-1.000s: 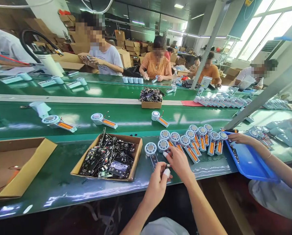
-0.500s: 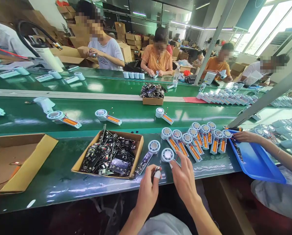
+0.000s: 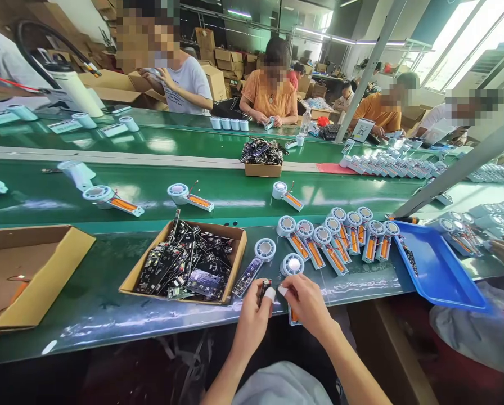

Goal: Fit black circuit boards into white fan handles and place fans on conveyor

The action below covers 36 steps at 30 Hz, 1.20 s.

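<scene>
Black board (image 3: 264, 287), right fingers (image 3: 295, 283) nearer left fingers (image 3: 270, 294)

Nine clustered fan units (image 3: 322, 234); two boxes (image 3: 264, 170) of circuit boards (image 3: 193, 264)

clear bottle (image 3: 305, 122) | white cylinder (image 3: 79, 94), left | cardboard boxes (image 3: 229, 61), behind

My left hand (image 3: 252, 316) grips a small circuit board (image 3: 264, 288); my right hand (image 3: 306, 301), fingertips drawn together, partly covers a pale blue fan (image 3: 292, 264). From my hands, a board-fitted fan (image 3: 265, 250) lies at eleven o'clock, a cardboard box (image 3: 238, 256) of boards between nine and ten, orange-cored fans (image 3: 322, 235) between one and two, and a blue tray (image 3: 444, 275) at three.
</scene>
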Available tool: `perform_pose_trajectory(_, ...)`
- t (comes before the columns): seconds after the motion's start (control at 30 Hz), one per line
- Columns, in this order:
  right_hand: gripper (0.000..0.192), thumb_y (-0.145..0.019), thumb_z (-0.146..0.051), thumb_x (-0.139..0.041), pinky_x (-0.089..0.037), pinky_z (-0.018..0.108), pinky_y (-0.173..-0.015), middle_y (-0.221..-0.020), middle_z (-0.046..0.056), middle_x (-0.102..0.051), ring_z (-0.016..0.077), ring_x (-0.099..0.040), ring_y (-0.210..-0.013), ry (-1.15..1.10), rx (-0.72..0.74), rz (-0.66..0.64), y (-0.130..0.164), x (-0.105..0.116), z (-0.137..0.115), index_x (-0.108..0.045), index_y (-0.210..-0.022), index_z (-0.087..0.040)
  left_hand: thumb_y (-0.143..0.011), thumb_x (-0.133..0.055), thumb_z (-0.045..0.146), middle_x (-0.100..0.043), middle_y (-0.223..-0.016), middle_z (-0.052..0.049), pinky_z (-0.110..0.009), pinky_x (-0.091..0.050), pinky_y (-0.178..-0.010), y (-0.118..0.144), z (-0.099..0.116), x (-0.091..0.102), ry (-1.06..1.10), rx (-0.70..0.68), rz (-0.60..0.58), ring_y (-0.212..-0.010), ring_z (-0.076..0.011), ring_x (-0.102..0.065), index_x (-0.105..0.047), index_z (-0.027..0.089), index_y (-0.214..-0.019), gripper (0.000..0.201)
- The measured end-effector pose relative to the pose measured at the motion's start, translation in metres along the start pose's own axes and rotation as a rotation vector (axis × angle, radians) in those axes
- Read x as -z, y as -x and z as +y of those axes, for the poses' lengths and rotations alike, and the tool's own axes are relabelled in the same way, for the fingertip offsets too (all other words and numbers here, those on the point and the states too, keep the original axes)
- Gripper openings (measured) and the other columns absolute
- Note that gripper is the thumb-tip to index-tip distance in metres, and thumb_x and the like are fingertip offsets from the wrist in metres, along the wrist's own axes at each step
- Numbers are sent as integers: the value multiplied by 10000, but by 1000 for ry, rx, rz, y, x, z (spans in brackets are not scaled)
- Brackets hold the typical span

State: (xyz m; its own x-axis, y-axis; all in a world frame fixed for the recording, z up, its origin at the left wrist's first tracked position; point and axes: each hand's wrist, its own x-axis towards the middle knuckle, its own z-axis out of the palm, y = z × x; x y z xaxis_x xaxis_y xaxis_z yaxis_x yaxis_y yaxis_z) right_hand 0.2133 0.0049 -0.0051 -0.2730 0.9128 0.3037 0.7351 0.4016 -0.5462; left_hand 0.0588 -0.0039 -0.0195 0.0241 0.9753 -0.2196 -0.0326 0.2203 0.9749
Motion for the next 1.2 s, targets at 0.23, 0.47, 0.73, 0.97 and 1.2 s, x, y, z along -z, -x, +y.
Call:
perform_pose_trajectory(0.23, 444, -897, -3, -399, -511, 304, -793, -989, 41, -721, 205, -636, -906, -26, 61, -76, 5, 7, -10, -519, -1269, -213, -854, -562, 451, -566, -668, 27, -242, -422, -574, -3, 8, 4, -146, -47, -123, -609, -143, -513, -630, 170, -859, 289)
perform_pose_trajectory(0.47, 529, -889, 2, -404, -510, 351, -746, -966, 69, -719, 231, -609, -816, 139, 139, -64, 6, 5, -16, -417, -1391, -163, -809, -605, 411, -604, -661, 18, -246, -407, -598, -11, 14, 9, -245, -81, -83, -638, -152, -517, -651, 173, -723, 257)
perform_pose_trajectory(0.73, 298, -957, -52, -436, -521, 340, -764, -992, 78, -681, 213, -567, -855, -21, 170, -42, 10, 6, -9, -617, -1152, -186, -680, -699, 604, -304, -489, 114, -190, -183, -437, -5, 4, 2, 153, 271, -87, -466, -61, -238, -501, 189, -654, 461)
perform_pose_trajectory(0.97, 260, -965, -92, -463, -509, 316, -693, -898, 69, -674, 198, -558, -793, -20, 131, 106, 14, -6, -8, -691, -1017, -205, -816, -567, 568, -517, -667, 24, -207, -362, -443, 7, 7, 9, 117, 220, -99, -552, -115, -443, -626, 161, -853, 413)
perform_pose_trajectory(1.2, 257, -956, -100, -464, -502, 325, -699, -921, 74, -700, 199, -590, -784, 54, 112, 96, 10, -5, -13, -693, -989, -211, -920, -415, 360, -495, -510, 25, -270, -385, -491, 10, 5, 13, -348, -85, -137, -493, -165, -488, -562, 219, -677, 317)
